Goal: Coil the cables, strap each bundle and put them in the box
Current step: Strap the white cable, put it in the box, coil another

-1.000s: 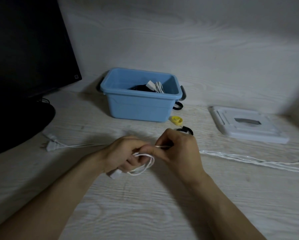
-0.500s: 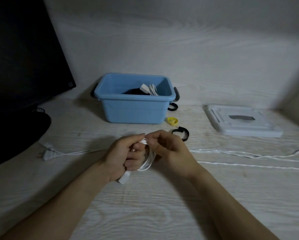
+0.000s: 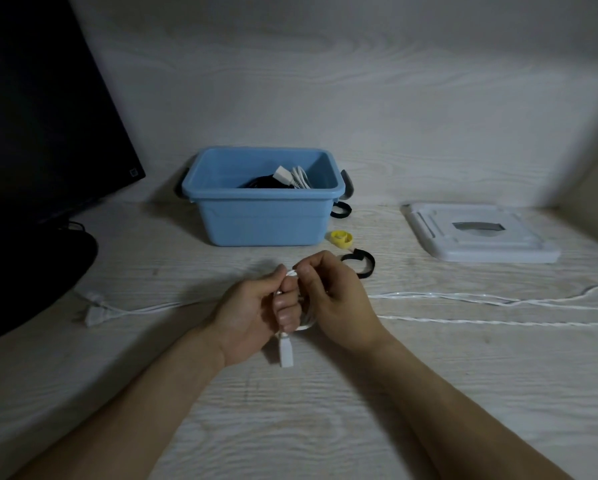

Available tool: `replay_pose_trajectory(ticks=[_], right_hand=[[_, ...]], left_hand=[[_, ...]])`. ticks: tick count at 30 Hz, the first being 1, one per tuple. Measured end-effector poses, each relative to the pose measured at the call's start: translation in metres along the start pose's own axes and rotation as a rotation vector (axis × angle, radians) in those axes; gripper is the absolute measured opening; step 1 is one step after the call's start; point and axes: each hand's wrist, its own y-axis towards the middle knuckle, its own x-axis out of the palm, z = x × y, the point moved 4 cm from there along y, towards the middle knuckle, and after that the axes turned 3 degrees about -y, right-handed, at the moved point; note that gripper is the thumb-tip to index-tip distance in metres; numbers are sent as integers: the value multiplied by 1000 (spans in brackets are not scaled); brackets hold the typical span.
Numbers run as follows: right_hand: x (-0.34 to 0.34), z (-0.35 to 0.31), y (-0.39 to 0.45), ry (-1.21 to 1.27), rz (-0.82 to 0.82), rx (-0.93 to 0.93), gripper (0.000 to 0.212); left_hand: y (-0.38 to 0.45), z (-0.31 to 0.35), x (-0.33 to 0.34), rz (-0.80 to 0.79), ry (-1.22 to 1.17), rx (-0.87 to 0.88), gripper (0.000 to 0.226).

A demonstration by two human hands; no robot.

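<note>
My left hand (image 3: 252, 315) grips a small coil of white cable (image 3: 306, 322) at the middle of the desk; a white connector (image 3: 285, 353) hangs below the fist. My right hand (image 3: 335, 296) pinches the same cable at the top of the coil. Loose white cable (image 3: 481, 299) trails off to the right in two lines. The blue box (image 3: 262, 202) stands behind, holding a black and a white bundle. A yellow strap (image 3: 340, 238) and a black strap (image 3: 359, 263) lie in front of the box on its right.
A black monitor (image 3: 41, 116) and its base fill the left side. A white plug on a thin cable (image 3: 94, 311) lies left of my hands. The white box lid (image 3: 477, 237) rests at the right. Another black strap (image 3: 340, 210) sits by the box handle.
Both hands came closer together over the coil; my right hand brought another turn of cable to the top of it. The loose cable on the right has drawn in and shifted.
</note>
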Motion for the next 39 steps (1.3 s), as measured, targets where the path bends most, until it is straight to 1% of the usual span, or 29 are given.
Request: replay_pose_trajectory(ticks=[2, 4, 7, 10, 11, 14, 17, 19, 21, 24, 27, 30, 32, 34, 37, 39], right_hand=[[-2, -1, 0, -51, 10, -48, 12], [-4, -3, 1, -128, 4, -86, 13], [-9, -7, 3, -177, -15, -93, 25], [-21, -12, 7, -218, -30, -176, 36], [-27, -14, 8, -250, -7, -205, 36], [-41, -16, 10, -379, 161, -259, 42], [-41, -17, 7, -402, 245, -265, 48], [-40, -16, 6, -399, 251, -266, 47], [-39, -17, 6, -410, 244, -280, 43], [-37, -17, 8, -420, 221, -309, 36], [-39, -15, 10, -462, 208, -293, 33], [-40, -9, 12, -498, 162, -256, 28], [-34, -8, 11, -496, 115, -238, 24], [-25, -11, 8, -488, 73, -238, 18], [-11, -11, 1, -568, -24, -225, 10], [-7, -9, -1, -621, -81, -214, 13]], left_hand=[[0, 2, -4, 3, 19, -7, 30], [-1, 5, -10, 41, 43, -8, 28], [-2, 8, -14, 83, 83, -2, 30], [-2, 10, -14, 66, 88, -44, 31], [-3, 11, -14, 44, 94, -81, 32], [-9, 11, -15, -36, 183, -204, 36], [-14, 14, -14, -63, 243, -238, 39], [-14, 17, -13, -68, 263, -201, 40], [-12, 21, -10, -70, 232, -117, 41], [-8, 27, -10, -16, 29, -7, 42], [-5, 42, -17, 36, -192, 138, 40], [-6, 52, -31, 96, -320, 268, 38], [-5, 51, -35, 144, -380, 316, 41], [-4, 49, -37, 196, -456, 356, 48], [-3, 48, -37, 215, -549, 392, 52], [-4, 48, -38, 235, -576, 400, 50]])
